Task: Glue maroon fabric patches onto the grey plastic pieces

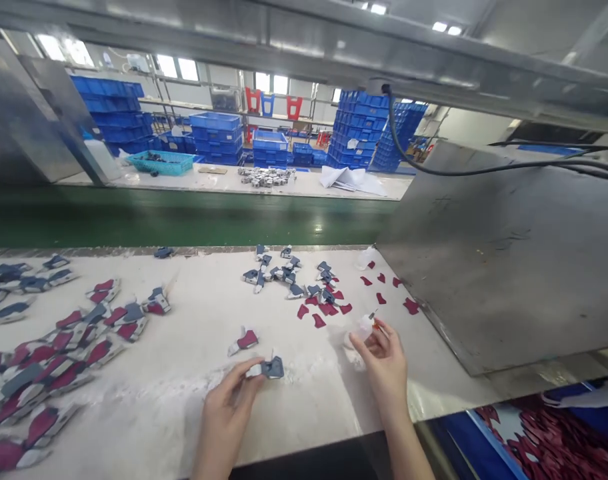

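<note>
My left hand (229, 407) pinches a small grey-blue and white plastic part (273, 367) just above the worktable (304, 427). Between the fingers and thumb of my right hand (384, 363) is a small translucent squeeze bottle (364, 327) with a thin tip and a bit of orange near it. Just beyond my left hand lies a part with a maroon piece (247, 339) on it. Farther back, a loose cluster of grey-blue and white parts (284, 273) lies near scattered maroon flat pieces (328, 309). What the fingers cover is hidden.
Many maroon and grey parts (59, 353) spread over the left side. A green belt (194, 223) runs behind the table. A metal panel (509, 253) stands at right, above a blue bin (464, 443) of maroon pieces. A black cable (449, 172) hangs across the upper right.
</note>
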Demonstrator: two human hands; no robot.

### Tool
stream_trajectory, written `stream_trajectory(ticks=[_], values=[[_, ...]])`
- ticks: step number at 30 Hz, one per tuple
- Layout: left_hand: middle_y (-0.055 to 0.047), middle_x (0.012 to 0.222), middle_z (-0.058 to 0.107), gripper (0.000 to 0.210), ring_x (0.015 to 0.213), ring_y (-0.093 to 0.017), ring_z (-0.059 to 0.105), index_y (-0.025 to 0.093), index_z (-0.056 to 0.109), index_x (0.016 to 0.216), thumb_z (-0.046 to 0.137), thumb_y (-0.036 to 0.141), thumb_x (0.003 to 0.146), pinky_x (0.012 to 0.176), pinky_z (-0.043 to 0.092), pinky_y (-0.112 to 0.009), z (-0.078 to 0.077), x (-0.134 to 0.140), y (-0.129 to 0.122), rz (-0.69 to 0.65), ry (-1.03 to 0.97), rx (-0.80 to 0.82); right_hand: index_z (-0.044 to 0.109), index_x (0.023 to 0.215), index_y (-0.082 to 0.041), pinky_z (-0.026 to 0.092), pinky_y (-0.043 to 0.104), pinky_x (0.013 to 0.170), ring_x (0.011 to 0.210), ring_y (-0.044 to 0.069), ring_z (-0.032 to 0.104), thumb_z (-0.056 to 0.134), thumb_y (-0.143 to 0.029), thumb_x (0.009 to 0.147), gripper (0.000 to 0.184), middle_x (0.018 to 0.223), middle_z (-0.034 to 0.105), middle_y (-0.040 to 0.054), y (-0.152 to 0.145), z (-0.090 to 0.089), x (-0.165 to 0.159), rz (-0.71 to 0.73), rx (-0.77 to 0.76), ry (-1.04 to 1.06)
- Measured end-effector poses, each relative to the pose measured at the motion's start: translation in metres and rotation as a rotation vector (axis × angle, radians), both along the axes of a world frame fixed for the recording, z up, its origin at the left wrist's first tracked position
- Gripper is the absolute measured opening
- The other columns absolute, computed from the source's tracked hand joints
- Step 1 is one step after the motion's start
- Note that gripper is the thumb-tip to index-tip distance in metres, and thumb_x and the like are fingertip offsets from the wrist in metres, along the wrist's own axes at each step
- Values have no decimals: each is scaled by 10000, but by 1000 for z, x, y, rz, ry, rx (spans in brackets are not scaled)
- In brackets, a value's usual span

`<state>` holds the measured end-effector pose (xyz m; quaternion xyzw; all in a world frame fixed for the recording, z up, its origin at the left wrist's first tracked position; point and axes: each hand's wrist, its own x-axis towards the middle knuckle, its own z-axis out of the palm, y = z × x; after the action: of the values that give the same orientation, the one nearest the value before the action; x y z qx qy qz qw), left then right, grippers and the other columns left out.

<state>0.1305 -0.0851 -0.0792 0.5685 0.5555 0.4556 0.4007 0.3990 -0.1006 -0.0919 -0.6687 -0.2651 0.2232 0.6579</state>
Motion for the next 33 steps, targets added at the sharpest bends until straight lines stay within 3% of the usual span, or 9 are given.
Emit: stream_trajectory(ticks=[3,7,10,13,15,17,20,26,33], values=[[-64,882,767,371,851,-254,709,218,745,948,738,515,725,757,533,-281,2,-5,0,81,-136,-86,509,1304,-183,502,343,740,895,217,609,824,-467,644,785,1153,651,127,-3,0,-8,-59,-86,-287],[-71,896,765,459,797,-228,711,197,723,974,734,576,715,719,546,-252,12,-2,-4,143,-287,-148,552,1256,-227,509,341,685,854,223,617,852,-293,668,663,1053,659,90,-13,14,-32,-347,222,-902],[-69,929,761,472,875,-229,706,185,702,991,713,586,743,765,541,-234,16,2,-9,152,-374,-195,598,1174,-289,544,325,690,812,195,630,734,-128,779,448,899,670,29,-7,23,-54,-81,359,-1122],[-64,935,757,489,884,-220,705,175,683,996,726,587,736,770,541,-224,15,6,-13,150,-451,-229,561,1288,-229,560,380,828,1049,238,606,549,-72,852,463,1150,663,97,14,17,-69,288,78,-1107],[-59,913,756,507,821,-212,710,170,683,987,743,593,715,757,550,-241,14,9,-14,179,-506,-224,597,1253,-185,550,433,859,1090,288,574,542,-50,812,464,1239,632,133,31,6,-71,321,-136,-1114],[-48,850,757,521,744,-205,711,169,689,985,766,589,687,728,557,-258,14,11,-16,220,-559,-204,652,1162,-183,553,419,787,989,292,588,532,-16,778,435,1168,650,138,43,-6,-68,308,-216,-1102],[-39,797,763,519,712,-205,719,172,698,985,795,566,661,704,564,-261,17,13,-16,238,-627,-225,691,1059,-196,537,362,702,867,264,587,520,31,724,439,1030,656,120,51,-16,-63,307,-244,-1074],[-64,835,775,480,774,-227,738,155,712,979,806,512,673,745,584,-286,21,15,-11,206,-693,-287,680,1054,-176,512,381,789,942,288,559,473,113,595,582,982,628,127,47,-9,-68,313,-253,-987],[-101,965,776,484,865,-244,746,143,703,1024,790,493,701,848,582,-349,22,23,-7,227,-696,-263,696,1010,-156,545,388,731,811,238,642,408,-39,828,360,934,669,121,44,0,-66,282,-208,-670]])
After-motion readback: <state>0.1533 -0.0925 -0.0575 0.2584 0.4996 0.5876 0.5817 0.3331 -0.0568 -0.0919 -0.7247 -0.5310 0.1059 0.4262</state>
